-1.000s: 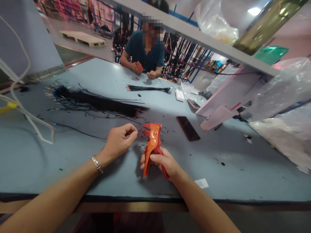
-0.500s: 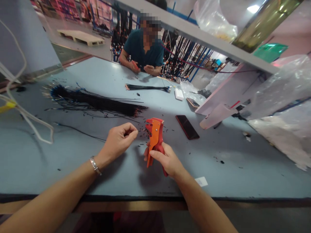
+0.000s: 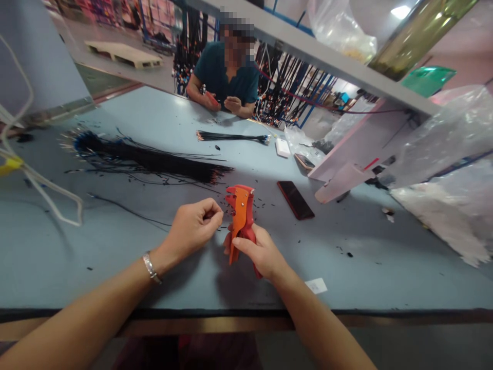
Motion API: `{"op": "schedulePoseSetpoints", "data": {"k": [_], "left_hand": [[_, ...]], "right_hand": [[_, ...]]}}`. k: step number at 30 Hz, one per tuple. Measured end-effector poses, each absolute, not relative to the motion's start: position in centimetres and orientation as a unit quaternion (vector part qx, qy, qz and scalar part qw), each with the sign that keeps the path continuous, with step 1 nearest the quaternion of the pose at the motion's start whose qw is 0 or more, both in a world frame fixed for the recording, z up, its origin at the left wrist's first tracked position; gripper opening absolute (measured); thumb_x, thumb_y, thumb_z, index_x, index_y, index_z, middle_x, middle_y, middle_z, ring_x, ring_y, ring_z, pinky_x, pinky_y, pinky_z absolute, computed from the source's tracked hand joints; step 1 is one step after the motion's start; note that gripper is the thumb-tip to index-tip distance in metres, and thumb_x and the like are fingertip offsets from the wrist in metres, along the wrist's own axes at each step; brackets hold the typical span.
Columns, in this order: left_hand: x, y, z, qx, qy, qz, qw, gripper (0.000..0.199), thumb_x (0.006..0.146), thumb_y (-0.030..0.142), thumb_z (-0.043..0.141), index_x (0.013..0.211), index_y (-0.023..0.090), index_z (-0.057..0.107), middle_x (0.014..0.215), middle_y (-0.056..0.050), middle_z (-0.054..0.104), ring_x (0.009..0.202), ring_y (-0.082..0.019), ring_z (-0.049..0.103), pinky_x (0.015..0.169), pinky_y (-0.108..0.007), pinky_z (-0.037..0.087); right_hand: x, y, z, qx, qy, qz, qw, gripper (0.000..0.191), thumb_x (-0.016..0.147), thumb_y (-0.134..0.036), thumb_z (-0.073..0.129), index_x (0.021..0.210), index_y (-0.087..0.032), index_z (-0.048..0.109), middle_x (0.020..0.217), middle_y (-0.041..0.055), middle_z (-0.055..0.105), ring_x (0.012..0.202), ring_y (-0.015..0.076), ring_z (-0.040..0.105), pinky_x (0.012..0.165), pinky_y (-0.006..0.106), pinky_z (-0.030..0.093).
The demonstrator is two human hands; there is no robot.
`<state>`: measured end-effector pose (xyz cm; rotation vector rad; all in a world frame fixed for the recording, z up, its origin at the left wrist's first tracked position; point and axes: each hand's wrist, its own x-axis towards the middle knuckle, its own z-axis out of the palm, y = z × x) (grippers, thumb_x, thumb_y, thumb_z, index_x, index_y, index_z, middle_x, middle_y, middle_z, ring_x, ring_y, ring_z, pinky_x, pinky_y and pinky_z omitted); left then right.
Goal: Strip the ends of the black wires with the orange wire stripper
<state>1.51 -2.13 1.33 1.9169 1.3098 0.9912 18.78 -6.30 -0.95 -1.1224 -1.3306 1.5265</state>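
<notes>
The orange and red wire stripper [image 3: 241,205] is in my right hand [image 3: 262,252], up above the table [image 3: 185,288], with its nose pointing left. My left hand [image 3: 196,223] is just beside that nose, a little lower, and there is a small gap between them. The thin black wire [image 3: 131,210] lies on the table to the left and runs up behind my left hand.

My left hand is curled up, with the thumb and first finger pinched tight on the wire. I can't see the wire's tip well. My right hand is wrapped around the handles, with my thumb lying across the front and my fingers coming around behind.

Little black bits are all around the stripper on the table. A big bunch of black wires [image 3: 154,158] lies past my left hand, and a phone [image 3: 296,200] lies to the right of the stripper. A white label [image 3: 316,285] is close to my right arm. Across the table sits a person in a dark teal shirt [image 3: 210,64].
</notes>
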Motion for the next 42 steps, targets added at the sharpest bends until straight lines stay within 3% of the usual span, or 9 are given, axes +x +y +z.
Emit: {"op": "schedulePoseSetpoints", "data": {"k": [11, 19, 30, 42], "left_hand": [[1.8, -2.3, 1.4, 0.719, 0.480, 0.394, 0.311, 0.021, 0.077, 0.030, 0.048, 0.064, 0.015, 0.056, 0.054, 0.003, 0.052, 0.048, -0.008, 0.040, 0.049, -0.019, 0.031], [1.9, -2.6, 1.5, 0.729, 0.469, 0.390, 0.309, 0.019, 0.076, 0.026, 0.046, 0.063, 0.015, 0.054, 0.053, 0.004, 0.048, 0.049, -0.007, 0.038, 0.049, -0.018, 0.031], [2.1, -2.6, 1.3, 0.765, 0.466, 0.384, 0.224, 0.015, 0.075, 0.021, 0.047, 0.061, 0.016, 0.051, 0.049, 0.006, 0.047, 0.044, -0.006, 0.038, 0.047, -0.018, 0.029], [2.1, -2.7, 1.6, 0.762, 0.462, 0.384, 0.243, 0.013, 0.074, 0.022, 0.044, 0.064, 0.018, 0.051, 0.049, 0.005, 0.047, 0.043, -0.008, 0.038, 0.047, -0.019, 0.030]], "right_hand": [[18.2, -6.4, -0.7, -0.453, -0.550, 0.585, 0.388, 0.020, 0.077, -0.031, 0.060, 0.090, -0.017, 0.053, 0.076, 0.0037, 0.063, 0.065, 0.0178, 0.062, 0.059, 0.031, 0.053], [17.9, -6.4, -0.3, -0.471, -0.586, 0.546, 0.370, 0.013, 0.079, -0.029, 0.055, 0.085, -0.018, 0.052, 0.069, 0.0026, 0.063, 0.055, 0.0148, 0.058, 0.057, 0.030, 0.051], [17.6, -6.3, 0.0, -0.492, -0.586, 0.532, 0.361, 0.012, 0.080, -0.029, 0.056, 0.080, -0.018, 0.051, 0.065, 0.0021, 0.063, 0.054, 0.0153, 0.059, 0.057, 0.029, 0.050], [17.7, -6.4, -0.3, -0.489, -0.587, 0.532, 0.366, 0.010, 0.082, -0.028, 0.057, 0.083, -0.019, 0.053, 0.068, 0.0022, 0.064, 0.055, 0.0155, 0.059, 0.059, 0.031, 0.051]]}}
